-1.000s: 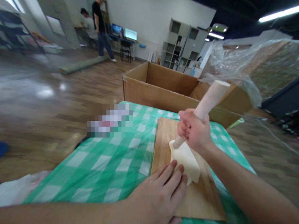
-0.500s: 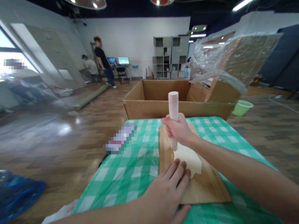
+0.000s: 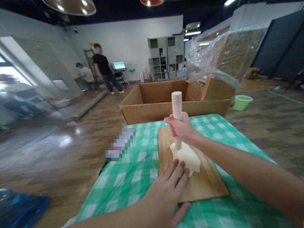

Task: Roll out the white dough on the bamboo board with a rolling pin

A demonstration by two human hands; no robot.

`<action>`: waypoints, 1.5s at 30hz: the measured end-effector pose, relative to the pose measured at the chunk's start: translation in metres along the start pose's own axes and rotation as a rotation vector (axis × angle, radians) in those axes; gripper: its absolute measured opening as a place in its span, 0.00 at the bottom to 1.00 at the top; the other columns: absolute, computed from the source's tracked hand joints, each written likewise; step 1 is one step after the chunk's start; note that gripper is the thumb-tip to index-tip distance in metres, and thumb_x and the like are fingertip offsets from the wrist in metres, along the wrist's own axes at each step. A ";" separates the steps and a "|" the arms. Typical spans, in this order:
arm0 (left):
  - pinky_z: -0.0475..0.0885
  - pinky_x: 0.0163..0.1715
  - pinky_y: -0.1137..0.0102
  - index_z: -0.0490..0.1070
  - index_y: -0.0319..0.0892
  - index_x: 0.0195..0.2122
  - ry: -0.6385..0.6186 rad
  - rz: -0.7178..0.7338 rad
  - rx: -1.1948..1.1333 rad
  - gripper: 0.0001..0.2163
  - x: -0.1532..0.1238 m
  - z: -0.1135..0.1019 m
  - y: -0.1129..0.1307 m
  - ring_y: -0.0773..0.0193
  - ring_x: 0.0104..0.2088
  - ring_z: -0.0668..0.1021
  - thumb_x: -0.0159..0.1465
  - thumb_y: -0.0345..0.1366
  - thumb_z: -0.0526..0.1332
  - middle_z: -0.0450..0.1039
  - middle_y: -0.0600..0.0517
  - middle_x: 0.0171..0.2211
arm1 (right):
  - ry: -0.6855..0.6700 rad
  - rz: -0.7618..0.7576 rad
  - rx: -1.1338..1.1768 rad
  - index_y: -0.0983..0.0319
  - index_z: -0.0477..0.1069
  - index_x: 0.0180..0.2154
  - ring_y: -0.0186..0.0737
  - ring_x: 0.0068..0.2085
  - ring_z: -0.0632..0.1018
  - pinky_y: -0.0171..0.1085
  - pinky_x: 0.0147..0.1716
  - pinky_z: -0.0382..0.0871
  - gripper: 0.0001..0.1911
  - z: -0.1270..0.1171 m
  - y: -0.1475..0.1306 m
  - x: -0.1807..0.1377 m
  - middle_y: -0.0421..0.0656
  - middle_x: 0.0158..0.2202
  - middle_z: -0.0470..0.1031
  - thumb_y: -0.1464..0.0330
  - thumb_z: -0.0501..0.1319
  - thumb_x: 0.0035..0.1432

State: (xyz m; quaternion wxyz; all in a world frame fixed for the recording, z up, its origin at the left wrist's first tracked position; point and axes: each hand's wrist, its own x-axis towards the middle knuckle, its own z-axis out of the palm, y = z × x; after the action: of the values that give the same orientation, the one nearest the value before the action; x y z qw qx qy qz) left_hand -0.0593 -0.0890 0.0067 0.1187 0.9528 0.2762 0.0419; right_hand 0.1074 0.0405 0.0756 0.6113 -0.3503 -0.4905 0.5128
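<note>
A rolling pin [image 3: 177, 103] of pale wood stands nearly upright in the grip of my right hand [image 3: 183, 127]. Its lower end meets the far part of a flat, cream-coloured sheet of dough [image 3: 188, 159] with an uneven outline. My left hand [image 3: 167, 190] lies flat, fingers stretched out, with the fingertips on the dough's near left edge. Beneath the dough is a wooden board [image 3: 206, 188], set on a green and white checked tablecloth [image 3: 137, 171]. The palm of my left hand hides the board's near left corner.
Past the table's far edge stands a large open cardboard box [image 3: 152, 112], with plastic-wrapped material [image 3: 239, 53] at its right. A light green bucket [image 3: 242, 103] is on the floor. A blurred-out flat object [image 3: 120, 144] lies at the table's left edge. People are in the background.
The camera view has turned slightly right. The rolling pin's lower end now touches down farther inside the dough's far edge. My left hand stays on the dough. A background person has shifted stance.
</note>
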 end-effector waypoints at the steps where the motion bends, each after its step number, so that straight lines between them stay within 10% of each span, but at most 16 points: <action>1: 0.60 0.71 0.45 0.51 0.35 0.75 0.001 0.002 0.000 0.38 0.000 -0.001 0.000 0.38 0.77 0.50 0.68 0.42 0.62 0.48 0.35 0.76 | 0.008 -0.014 -0.006 0.58 0.60 0.17 0.26 0.14 0.57 0.31 0.11 0.48 0.22 -0.002 -0.001 0.000 0.31 0.13 0.58 0.63 0.72 0.48; 21: 0.61 0.72 0.45 0.53 0.38 0.75 0.049 0.005 0.015 0.35 -0.001 0.004 -0.003 0.40 0.77 0.51 0.70 0.45 0.61 0.50 0.37 0.76 | 0.157 -0.051 0.027 0.57 0.59 0.18 0.27 0.13 0.59 0.32 0.12 0.53 0.24 -0.054 0.003 -0.030 0.30 0.12 0.57 0.62 0.72 0.51; 29: 0.62 0.71 0.46 0.56 0.40 0.73 0.082 0.033 -0.053 0.31 -0.002 -0.004 -0.006 0.43 0.76 0.56 0.72 0.47 0.59 0.56 0.39 0.74 | 0.119 0.050 -0.376 0.57 0.61 0.20 0.30 0.14 0.59 0.35 0.14 0.50 0.24 -0.081 -0.008 -0.042 0.32 0.12 0.58 0.54 0.68 0.58; 39: 0.65 0.69 0.49 0.60 0.45 0.67 0.628 -0.127 -0.023 0.21 0.007 -0.023 -0.040 0.49 0.70 0.65 0.74 0.38 0.55 0.61 0.40 0.68 | -0.420 -0.097 -1.490 0.60 0.76 0.36 0.43 0.33 0.77 0.37 0.29 0.57 0.16 -0.094 0.001 -0.049 0.46 0.34 0.81 0.54 0.63 0.65; 45: 0.64 0.68 0.51 0.62 0.42 0.66 0.407 -0.310 0.211 0.20 0.037 -0.027 -0.058 0.50 0.67 0.70 0.78 0.44 0.48 0.66 0.40 0.66 | -0.655 -0.299 -1.533 0.61 0.75 0.42 0.47 0.43 0.80 0.38 0.36 0.64 0.18 -0.081 0.016 -0.048 0.50 0.45 0.81 0.53 0.59 0.70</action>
State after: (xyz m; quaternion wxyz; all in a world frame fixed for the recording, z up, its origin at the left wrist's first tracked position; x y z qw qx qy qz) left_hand -0.0622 -0.0164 0.0194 -0.0342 0.8783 0.4395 0.1849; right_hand 0.1809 0.0041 0.0271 0.0931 -0.4332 -0.8961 0.0276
